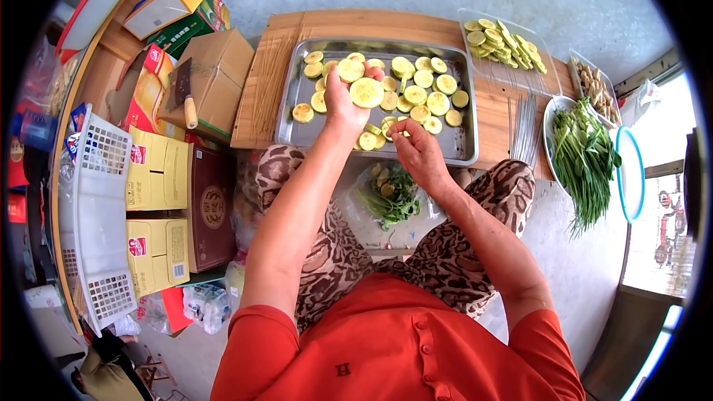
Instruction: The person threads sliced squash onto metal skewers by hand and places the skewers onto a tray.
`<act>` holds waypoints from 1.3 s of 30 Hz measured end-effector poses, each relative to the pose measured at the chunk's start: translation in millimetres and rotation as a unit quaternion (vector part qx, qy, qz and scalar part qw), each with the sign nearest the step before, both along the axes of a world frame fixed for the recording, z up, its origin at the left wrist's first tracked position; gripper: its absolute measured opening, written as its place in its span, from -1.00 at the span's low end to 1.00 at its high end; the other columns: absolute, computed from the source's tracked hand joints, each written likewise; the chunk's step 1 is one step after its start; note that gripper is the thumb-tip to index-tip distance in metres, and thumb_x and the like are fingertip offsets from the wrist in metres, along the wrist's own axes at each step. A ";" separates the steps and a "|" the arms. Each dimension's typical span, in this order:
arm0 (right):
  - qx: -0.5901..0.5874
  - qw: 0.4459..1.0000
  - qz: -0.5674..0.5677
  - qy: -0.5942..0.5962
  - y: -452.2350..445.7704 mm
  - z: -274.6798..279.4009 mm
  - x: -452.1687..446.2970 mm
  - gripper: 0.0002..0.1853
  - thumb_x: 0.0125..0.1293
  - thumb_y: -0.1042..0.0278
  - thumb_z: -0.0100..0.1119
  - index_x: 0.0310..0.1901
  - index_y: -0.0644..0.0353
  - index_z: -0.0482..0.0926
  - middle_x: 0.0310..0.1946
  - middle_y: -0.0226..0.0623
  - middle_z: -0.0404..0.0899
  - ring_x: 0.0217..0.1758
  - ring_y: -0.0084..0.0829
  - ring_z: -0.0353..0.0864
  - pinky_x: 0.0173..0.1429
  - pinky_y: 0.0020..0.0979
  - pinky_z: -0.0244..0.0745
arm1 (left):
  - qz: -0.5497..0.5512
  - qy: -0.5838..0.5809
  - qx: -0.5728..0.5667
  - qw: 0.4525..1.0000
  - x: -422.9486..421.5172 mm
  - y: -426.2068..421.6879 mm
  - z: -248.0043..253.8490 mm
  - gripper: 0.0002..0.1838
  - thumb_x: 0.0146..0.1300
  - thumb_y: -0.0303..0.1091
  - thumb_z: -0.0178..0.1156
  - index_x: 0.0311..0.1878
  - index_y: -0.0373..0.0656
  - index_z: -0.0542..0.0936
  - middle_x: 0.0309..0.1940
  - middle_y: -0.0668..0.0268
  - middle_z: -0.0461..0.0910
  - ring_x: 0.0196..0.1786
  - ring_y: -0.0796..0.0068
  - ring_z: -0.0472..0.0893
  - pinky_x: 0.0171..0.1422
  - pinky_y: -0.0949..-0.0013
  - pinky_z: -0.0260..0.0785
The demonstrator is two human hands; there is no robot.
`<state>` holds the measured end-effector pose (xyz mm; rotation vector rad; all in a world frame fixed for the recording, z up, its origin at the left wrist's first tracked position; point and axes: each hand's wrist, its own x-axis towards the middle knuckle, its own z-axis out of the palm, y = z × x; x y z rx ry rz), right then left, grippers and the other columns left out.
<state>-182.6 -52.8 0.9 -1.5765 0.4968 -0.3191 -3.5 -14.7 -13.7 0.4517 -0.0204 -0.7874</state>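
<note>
My left hand (342, 108) is raised over the metal tray (297, 130), its fingers closed around a few round zucchini slices (367, 93). The slices show pale yellow faces with green rims. Just above the tray's near edge, my right hand (422, 154) has its thumb and fingers pinched together. Whatever is between those fingertips is too small to make out. Many more zucchini slices (417, 95) lie loose in the tray, some overlapping. Part of the tray's contents is hidden behind my left hand.
Thin wooden sticks (276, 85) lie at the wooden table's left, metal skewers (526, 126) at its right. A clear container (505, 48) holds skewered slices. Greens (583, 152) hang over a white bowl. Boxes and a knife (186, 93) stand left; a bag of trimmings (390, 197) sits below.
</note>
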 end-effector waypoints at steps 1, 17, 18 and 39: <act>-0.001 1.000 0.001 0.000 0.2 -0.7 0.5 -0.89 0.36 0.39 -0.02 -0.19 0.24 0.44 -0.66 -0.55 0.30 -0.61 -0.72 0.21 -0.54 -0.56 0.12 | 0.001 0.000 -0.001 1.000 -0.8 0.3 1.2 -0.61 0.37 -0.09 -0.21 -0.11 -0.24 0.44 -0.30 0.13 0.55 -0.25 0.21 0.58 0.01 0.14 0.48; 0.031 0.999 -0.001 -0.025 -2.7 -0.8 16.8 -0.87 0.44 0.33 -0.07 -0.16 0.19 0.43 -0.71 -0.63 0.19 -0.68 -0.76 0.10 -0.61 -0.63 -0.01 | -0.031 -0.094 -0.019 0.995 -12.7 -0.2 8.3 -0.48 0.40 0.03 -0.36 -0.03 -0.20 0.44 -0.25 0.16 0.57 -0.23 0.21 0.58 -0.06 0.17 0.46; 0.033 0.999 0.002 -0.023 -2.3 0.9 16.3 -0.85 0.44 0.32 -0.07 -0.16 0.19 0.44 -0.72 -0.62 0.19 -0.69 -0.75 0.10 -0.62 -0.63 -0.01 | -0.031 -0.088 -0.017 0.995 -14.8 0.9 10.8 -0.46 0.41 0.06 -0.36 0.01 -0.20 0.43 -0.23 0.15 0.57 -0.22 0.20 0.58 -0.04 0.16 0.46; 0.055 0.996 0.069 -0.010 -10.1 25.4 -5.8 -0.83 0.36 0.32 0.00 -0.25 0.23 0.52 -0.63 -0.57 0.31 -0.58 -0.72 0.26 -0.51 -0.62 0.18 | -0.069 -0.048 0.199 0.976 66.7 23.8 14.6 -0.57 0.41 -0.05 -0.17 0.09 -0.22 0.35 -0.04 0.09 0.51 -0.06 0.12 0.56 0.10 0.11 0.43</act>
